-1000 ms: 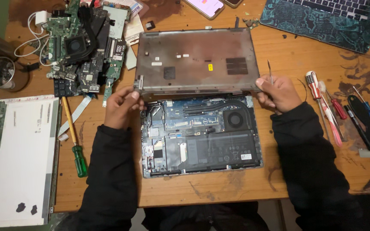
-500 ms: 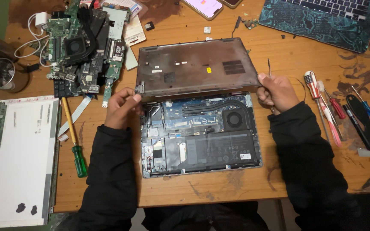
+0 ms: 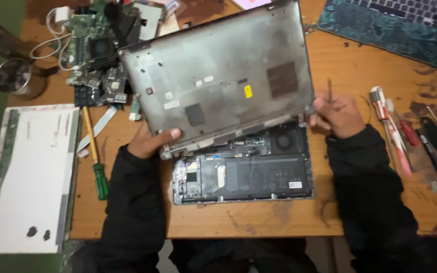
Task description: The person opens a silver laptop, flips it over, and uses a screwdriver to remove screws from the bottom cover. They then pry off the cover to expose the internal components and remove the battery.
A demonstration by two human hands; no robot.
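An opened laptop (image 3: 249, 177) lies bottom-up on the wooden table (image 3: 259, 217), showing its battery, fan and circuit board. Its grey bottom cover (image 3: 218, 81) is lifted and tilted up above the laptop, inner side toward me. My left hand (image 3: 150, 141) grips the cover's lower left corner. My right hand (image 3: 335, 114) holds the cover's lower right corner and also pinches a thin metal tool (image 3: 329, 88) that sticks upward.
A bare display panel (image 3: 29, 177) lies at the left, beside a green-handled screwdriver (image 3: 96, 162). Loose circuit boards and cables (image 3: 94, 50) pile at the back left near a metal cup (image 3: 13, 76). Screwdrivers and tools (image 3: 395, 131) lie at the right; another laptop (image 3: 395, 25) sits back right.
Both hands have raised the bottom cover off the laptop and tilted it up toward me. It now hides the laptop's far edge, and the view has moved closer.
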